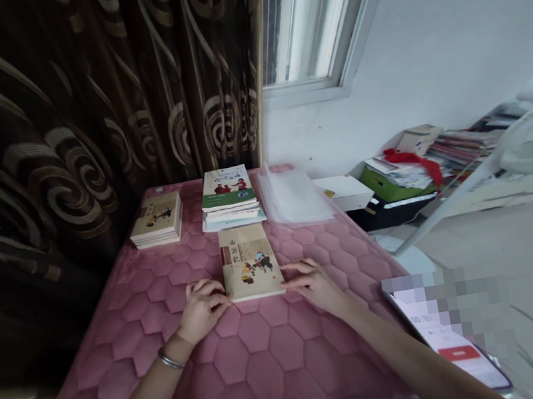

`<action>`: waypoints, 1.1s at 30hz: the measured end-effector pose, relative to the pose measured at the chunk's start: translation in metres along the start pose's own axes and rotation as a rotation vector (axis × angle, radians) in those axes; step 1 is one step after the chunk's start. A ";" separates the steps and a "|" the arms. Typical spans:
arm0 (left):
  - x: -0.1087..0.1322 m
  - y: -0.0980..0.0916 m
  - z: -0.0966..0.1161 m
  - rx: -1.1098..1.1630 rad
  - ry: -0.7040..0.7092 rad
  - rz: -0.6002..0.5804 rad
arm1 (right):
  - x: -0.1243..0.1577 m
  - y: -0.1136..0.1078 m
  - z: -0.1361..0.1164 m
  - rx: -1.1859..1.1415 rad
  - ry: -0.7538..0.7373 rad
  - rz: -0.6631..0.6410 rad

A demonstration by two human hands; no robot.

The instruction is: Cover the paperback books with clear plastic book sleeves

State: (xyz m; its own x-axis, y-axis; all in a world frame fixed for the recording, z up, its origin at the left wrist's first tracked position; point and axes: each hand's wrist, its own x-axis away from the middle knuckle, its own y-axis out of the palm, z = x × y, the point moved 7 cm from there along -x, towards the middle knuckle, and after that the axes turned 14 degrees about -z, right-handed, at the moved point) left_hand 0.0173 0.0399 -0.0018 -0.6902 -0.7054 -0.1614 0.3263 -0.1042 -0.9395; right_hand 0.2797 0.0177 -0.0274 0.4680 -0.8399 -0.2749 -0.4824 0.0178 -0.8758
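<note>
Two hands: left hand (203,308) and right hand (313,284) touch book (250,261) edges, fingers released
Desk (273,367): pink quilted, centre frame
Curtain (57,125): upper left

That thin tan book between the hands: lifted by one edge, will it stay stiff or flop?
Probably sags slightly: the book looks thin and soft-covered. Likely light for its size. Flat on the pink cover, it shouldn't tip.

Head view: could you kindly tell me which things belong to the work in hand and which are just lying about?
In hand: beige book, touched at its sides by the left hand and right hand.
Lying about: small book stack, green-topped book stack, clear plastic sleeves, white box, phone.
</note>
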 end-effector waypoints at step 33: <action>-0.039 0.020 -0.032 0.585 -0.831 -0.163 | -0.156 -0.017 0.040 -0.060 0.429 -0.200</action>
State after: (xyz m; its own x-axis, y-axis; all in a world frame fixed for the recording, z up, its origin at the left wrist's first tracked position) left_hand 0.0304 0.0877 -0.0237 -0.1622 -0.8913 0.4235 0.6856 -0.4105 -0.6013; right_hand 0.2445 0.1697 0.0141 0.2138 -0.9721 0.0963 -0.4616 -0.1874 -0.8671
